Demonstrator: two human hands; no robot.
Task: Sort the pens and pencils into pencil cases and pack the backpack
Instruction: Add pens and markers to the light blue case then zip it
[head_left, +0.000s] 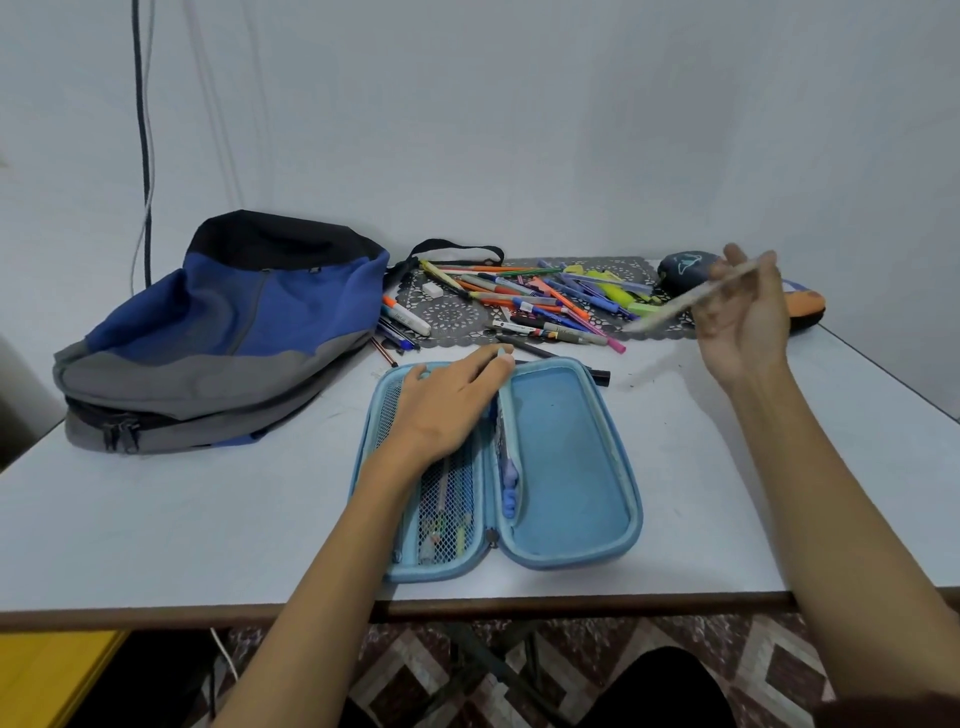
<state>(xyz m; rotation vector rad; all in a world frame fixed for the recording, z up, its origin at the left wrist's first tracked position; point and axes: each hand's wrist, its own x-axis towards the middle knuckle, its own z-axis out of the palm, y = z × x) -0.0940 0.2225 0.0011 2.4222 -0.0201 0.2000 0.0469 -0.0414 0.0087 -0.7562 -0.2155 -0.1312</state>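
Pale grey wall backs a white worktop (208, 519), with a dark cable (143, 130) hanging down the wall at the left. On the near middle of the worktop lies a light-blue pencil case (571, 457), opened flat like a book, its long axis running away from the person and leaning slightly left at the far end. Its left half carries a mesh pocket with several pens showing through. Its right half shows plain blue lining, and a pen with a knobbly blue sleeve (510, 480) lies along the hinge. The left hand (452, 405) rests palm-down on the mesh half, its grip wide and slack, the straight fingers reaching the far rim. The right hand (743, 322) is raised above the worktop to the right, its grip closed in a pinch on a pale writing stick (670, 309). The stick is too blurred to tell pen from pencil. It slants from upper right at the fingertips down to lower left, the low end toward the pile of pens and pencils (530, 301). That pile lies scattered at many angles on a grey lace-patterned mat (452, 314), beside a white eraser (432, 290). A dark pencil case (680, 270) with an orange end sits behind the right hand. A blue, grey and black backpack (223, 332) lies slumped on its side at the left, touching the mat's edge.
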